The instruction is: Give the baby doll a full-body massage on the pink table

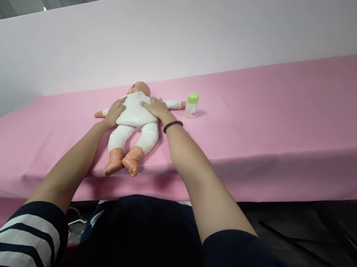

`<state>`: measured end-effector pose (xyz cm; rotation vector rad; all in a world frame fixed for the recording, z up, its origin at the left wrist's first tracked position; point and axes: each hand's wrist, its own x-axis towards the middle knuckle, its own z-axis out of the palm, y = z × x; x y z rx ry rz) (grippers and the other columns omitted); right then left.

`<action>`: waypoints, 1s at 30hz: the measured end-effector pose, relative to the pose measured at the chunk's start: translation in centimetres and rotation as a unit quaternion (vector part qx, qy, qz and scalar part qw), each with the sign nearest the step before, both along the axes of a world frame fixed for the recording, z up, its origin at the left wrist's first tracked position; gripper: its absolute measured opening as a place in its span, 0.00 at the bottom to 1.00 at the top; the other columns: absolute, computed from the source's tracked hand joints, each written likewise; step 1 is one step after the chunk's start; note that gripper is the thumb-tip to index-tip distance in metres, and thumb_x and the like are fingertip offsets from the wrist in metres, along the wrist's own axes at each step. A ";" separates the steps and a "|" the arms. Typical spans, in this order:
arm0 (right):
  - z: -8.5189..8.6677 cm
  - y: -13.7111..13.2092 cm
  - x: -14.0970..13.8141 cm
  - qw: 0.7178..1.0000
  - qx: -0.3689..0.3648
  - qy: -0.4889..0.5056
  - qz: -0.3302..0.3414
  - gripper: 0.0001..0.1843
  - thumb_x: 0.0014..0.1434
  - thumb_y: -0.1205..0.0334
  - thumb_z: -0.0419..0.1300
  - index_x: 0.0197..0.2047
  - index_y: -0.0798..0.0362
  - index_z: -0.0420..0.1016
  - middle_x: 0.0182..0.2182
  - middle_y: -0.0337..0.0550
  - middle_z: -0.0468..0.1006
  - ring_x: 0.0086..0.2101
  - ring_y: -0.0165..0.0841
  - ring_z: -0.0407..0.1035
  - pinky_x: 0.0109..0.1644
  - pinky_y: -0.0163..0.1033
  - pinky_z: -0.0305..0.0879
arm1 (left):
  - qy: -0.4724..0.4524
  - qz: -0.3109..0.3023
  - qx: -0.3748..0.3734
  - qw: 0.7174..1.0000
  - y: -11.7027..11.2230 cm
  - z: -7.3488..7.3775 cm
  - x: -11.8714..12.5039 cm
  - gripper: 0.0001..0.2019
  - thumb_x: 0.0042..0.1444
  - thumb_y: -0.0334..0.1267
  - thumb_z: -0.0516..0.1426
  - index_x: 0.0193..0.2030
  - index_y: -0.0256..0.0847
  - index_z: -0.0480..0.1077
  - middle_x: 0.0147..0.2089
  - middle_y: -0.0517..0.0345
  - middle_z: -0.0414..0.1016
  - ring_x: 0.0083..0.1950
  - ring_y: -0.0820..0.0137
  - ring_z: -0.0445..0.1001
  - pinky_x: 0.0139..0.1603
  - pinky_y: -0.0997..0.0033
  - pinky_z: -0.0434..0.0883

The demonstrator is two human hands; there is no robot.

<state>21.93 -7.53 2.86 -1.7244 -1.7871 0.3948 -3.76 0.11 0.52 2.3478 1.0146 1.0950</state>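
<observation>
A baby doll [138,113] with a white cloth body lies on the pink-covered table, its head toward the wall and its bare feet toward me. Its face is turned out of view and its arms stretch to both sides. My left hand [114,112] rests along the left side of the doll's torso, fingers extended. Across the upper right of the torso lies my right hand [156,107], thumb spread from the other fingers. Neither hand is wrapped round the doll. Beside the doll's right-hand arm stands a small clear bottle [192,106] with a green cap, upright.
The pink cloth [268,120] covers a long table and hangs over its front edge. A white wall panel [194,32] rises along the back. Dark metal legs [303,243] show under the table at right, and a white cable [77,217] below at left.
</observation>
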 end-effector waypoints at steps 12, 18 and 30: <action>1.2 -1.5 -0.2 0.999 0.010 -0.026 -0.017 0.25 0.74 0.58 0.48 0.67 0.58 0.71 0.64 0.57 0.76 0.60 0.46 0.73 0.66 0.47 0.65 | -0.001 0.010 0.010 1.000 -0.5 -0.1 0.3 0.30 0.70 0.54 0.53 0.74 0.47 0.66 0.77 0.47 0.64 0.80 0.52 0.57 0.82 0.45 0.48; 1.0 -2.0 -0.1 0.998 0.013 -0.011 -0.061 0.23 0.75 0.62 0.47 0.68 0.60 0.69 0.61 0.59 0.79 0.58 0.46 0.74 0.61 0.45 0.69 | -0.015 0.011 -0.003 1.000 -0.7 -0.2 0.5 0.29 0.70 0.53 0.53 0.74 0.47 0.66 0.77 0.47 0.64 0.80 0.53 0.57 0.81 0.45 0.51; 1.6 -3.2 -0.2 0.989 0.075 -0.045 -0.116 0.22 0.72 0.62 0.50 0.63 0.64 0.70 0.60 0.65 0.76 0.60 0.51 0.71 0.64 0.51 0.67 | -0.026 0.068 0.042 0.996 -1.8 -0.3 1.2 0.23 0.69 0.48 0.54 0.67 0.46 0.71 0.70 0.46 0.69 0.76 0.50 0.58 0.80 0.41 0.50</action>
